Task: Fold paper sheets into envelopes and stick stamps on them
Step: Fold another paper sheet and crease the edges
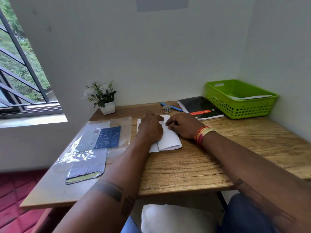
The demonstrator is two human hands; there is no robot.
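Both hands are on the paper (pixel 168 140), which lies folded on the desk (pixel 185 169) straight ahead of me, a little toward the far side. My left hand (pixel 151 127) lies palm down across the left half of it, fingers fairly straight and pressing it flat, grasping nothing. My right hand (pixel 182 125) sits on the right side of the sheet with its fingers curled in toward the left hand; the fingertips meet the paper near its far edge, but I cannot tell whether they pinch a flap or only press on it. A red and orange band (pixel 202 134) circles my right wrist.

At the near end the paper shows folded layers, one panel lapped over another, with a thin strip of sheet sticking out on the left under my left hand.

Just beyond the paper stands a small roll of stamps (pixel 166 108), with a blue pen (pixel 172 107) lying beside it. To the right of those lies a black notebook (pixel 200 106), and further right a green basket (pixel 239 100) with white sheets in it. A potted plant (pixel 104 98) stands at the far left corner of the desk. On the left, near me, lies a clear plastic packet (pixel 94 145) with a blue label.
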